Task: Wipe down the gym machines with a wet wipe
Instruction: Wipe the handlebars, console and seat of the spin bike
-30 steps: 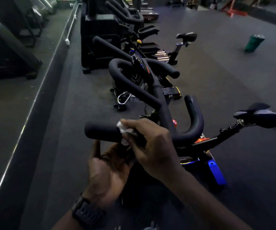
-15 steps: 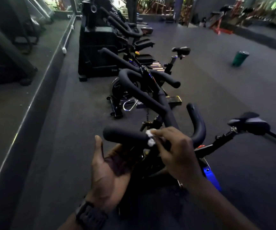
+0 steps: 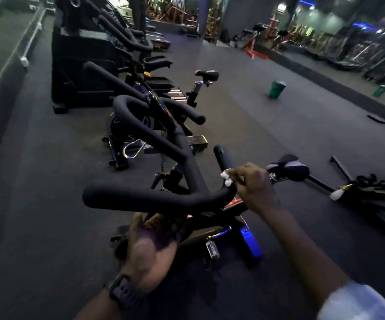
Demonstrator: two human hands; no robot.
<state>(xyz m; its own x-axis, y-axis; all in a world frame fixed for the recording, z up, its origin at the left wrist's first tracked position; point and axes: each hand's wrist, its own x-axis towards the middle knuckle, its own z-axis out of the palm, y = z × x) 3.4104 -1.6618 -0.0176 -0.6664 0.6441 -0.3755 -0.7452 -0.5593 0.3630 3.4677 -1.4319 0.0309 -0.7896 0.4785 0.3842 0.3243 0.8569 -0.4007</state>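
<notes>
Your right hand [image 3: 253,183] pinches the wet wipe [image 3: 226,178] against the spin bike's right handlebar [image 3: 221,158] horn; left hand [image 3: 149,245] hangs relaxed, holding nothing. Wrap the wipe fully around, working toward the tip.

The wet wipe [image 3: 225,178] is white against the matte black handlebar [image 3: 154,199]. The saddle [image 3: 289,168] is black with a paler grey patch. A blue panel [image 3: 249,243] glows low on the bike frame. The wristwatch [image 3: 126,294] is black, the sleeve [image 3: 357,303] white. A green bin [image 3: 277,88] stands on the dark grey floor [image 3: 48,204]; the red frame [image 3: 253,50] far off is perhaps a bench.
</notes>
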